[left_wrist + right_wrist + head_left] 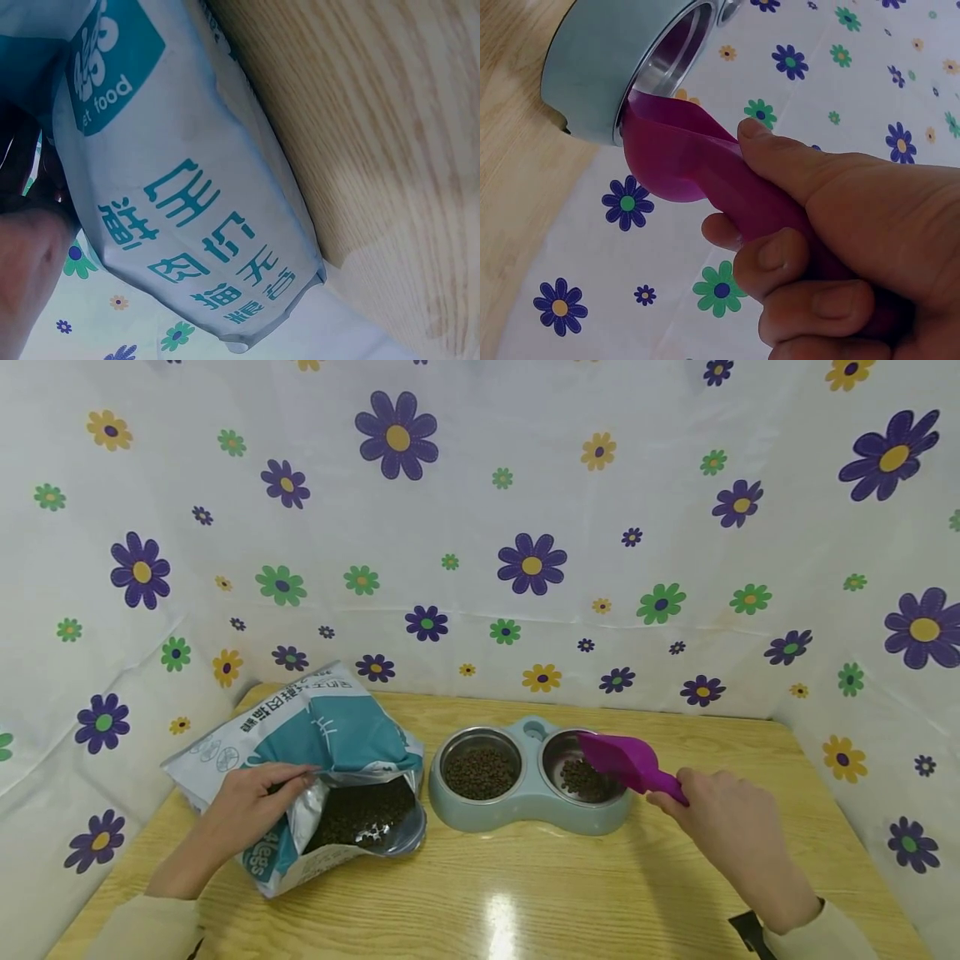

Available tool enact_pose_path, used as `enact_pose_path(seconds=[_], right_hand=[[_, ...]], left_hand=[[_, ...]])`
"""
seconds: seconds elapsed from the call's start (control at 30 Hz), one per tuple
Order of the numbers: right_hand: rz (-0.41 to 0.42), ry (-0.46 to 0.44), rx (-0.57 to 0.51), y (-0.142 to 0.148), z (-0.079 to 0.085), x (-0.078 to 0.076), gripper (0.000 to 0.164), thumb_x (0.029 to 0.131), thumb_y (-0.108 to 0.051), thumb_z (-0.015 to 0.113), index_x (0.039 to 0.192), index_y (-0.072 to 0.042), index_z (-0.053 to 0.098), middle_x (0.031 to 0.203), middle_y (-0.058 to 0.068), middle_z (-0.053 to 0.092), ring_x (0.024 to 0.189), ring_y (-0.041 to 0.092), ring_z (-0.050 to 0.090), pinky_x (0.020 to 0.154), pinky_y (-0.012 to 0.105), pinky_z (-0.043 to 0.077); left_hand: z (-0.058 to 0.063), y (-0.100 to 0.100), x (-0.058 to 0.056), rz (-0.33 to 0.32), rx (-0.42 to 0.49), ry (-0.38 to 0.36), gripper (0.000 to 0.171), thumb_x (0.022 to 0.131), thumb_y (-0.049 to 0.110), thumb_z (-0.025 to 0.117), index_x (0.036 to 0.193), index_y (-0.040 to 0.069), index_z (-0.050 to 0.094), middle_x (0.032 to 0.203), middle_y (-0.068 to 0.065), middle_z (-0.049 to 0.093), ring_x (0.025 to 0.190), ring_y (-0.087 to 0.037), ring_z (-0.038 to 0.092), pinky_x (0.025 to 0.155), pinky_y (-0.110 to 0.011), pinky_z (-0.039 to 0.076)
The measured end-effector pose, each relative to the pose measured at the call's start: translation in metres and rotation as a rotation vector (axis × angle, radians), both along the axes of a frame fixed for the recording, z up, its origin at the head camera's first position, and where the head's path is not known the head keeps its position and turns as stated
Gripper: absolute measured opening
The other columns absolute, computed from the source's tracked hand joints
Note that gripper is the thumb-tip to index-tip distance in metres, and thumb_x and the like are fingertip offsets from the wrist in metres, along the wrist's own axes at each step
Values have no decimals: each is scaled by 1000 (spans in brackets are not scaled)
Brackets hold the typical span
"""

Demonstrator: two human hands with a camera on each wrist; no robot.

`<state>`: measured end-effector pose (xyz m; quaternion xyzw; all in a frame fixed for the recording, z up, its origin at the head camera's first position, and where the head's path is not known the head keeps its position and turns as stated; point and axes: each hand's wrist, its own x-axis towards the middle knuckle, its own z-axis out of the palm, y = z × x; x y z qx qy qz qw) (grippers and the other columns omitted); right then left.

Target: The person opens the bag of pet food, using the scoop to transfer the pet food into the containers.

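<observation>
My right hand grips the handle of a purple scoop, its fingers wrapped round it in the right wrist view. The scoop tilts over the right bowl of a double pet feeder, where some brown kibble lies. More kibble fills much of the left bowl. At the left lies a white and teal pet food bag, its mouth open toward me and kibble showing inside. My left hand pinches the upper edge of that mouth.
The light blue feeder base stands on a wooden table, close to the bag's right side. A white flowered cloth hangs behind the table and along both sides.
</observation>
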<state>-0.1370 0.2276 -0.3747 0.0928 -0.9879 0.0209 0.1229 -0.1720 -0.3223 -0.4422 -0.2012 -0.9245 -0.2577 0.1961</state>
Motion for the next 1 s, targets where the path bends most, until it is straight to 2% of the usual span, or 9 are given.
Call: enact_pose_path(seconds=[0.17, 0.27, 0.37, 0.53, 0.67, 0.77, 0.9, 1.0], right_hand=[[3, 10, -19, 1, 0, 2, 49, 89, -42, 78, 65, -15, 45, 53, -4, 33, 46, 12, 32, 45, 25, 20], [13, -13, -82, 2, 1, 2, 47, 91, -42, 77, 65, -15, 48, 52, -4, 36, 45, 11, 33, 45, 25, 21], [15, -108, -206, 1, 1, 2, 41, 93, -45, 73, 69, -14, 60, 53, -5, 41, 46, 10, 37, 45, 24, 24], [36, -348, -466, -12, 2, 6, 39, 96, -51, 67, 86, -14, 75, 58, -6, 50, 53, 9, 41, 48, 23, 31], [113, -483, -605, -29, -1, 9, 37, 96, -51, 67, 87, -17, 76, 60, -6, 49, 55, 8, 40, 48, 22, 30], [184, -561, -667, -45, -5, 9, 35, 96, -50, 67, 83, -18, 75, 60, -7, 46, 55, 6, 38, 48, 21, 29], [290, -614, -685, -69, -10, 8, 34, 97, -48, 67, 80, -19, 74, 59, -9, 45, 53, 5, 36, 48, 20, 29], [358, -604, -654, -88, -12, 6, 35, 97, -47, 67, 77, -19, 73, 57, -11, 45, 52, 3, 35, 48, 20, 29]], left_hand=[[0, 0, 1, 7, -5, -7, 21, 94, 8, 72, 112, 14, 81, 106, -3, 80, 94, -5, 72, 78, -9, 50], [-1, 1, 1, -2, 5, -2, 21, 93, 7, 72, 111, 13, 81, 105, -4, 80, 93, -3, 71, 78, -6, 48], [-1, 1, 1, -9, -1, 14, 20, 93, 6, 73, 110, 12, 81, 103, -4, 81, 90, 0, 71, 75, -7, 48], [2, 1, -2, -16, -21, 36, 20, 91, 4, 73, 107, 12, 82, 100, -4, 81, 82, 3, 67, 68, -15, 51], [7, 3, -2, -8, -36, 27, 21, 90, 4, 74, 107, 13, 82, 100, -4, 81, 82, 3, 65, 66, -22, 52], [10, 4, -1, -15, -39, 36, 22, 89, 4, 75, 107, 14, 82, 100, -5, 81, 82, 3, 64, 65, -22, 51], [12, 5, -1, -39, -30, 62, 24, 86, 2, 77, 106, 13, 82, 98, -4, 81, 80, 4, 63, 64, -17, 48], [12, 5, -1, -48, -28, 70, 24, 85, 1, 77, 106, 13, 82, 98, -5, 81, 80, 4, 63, 64, -16, 47]])
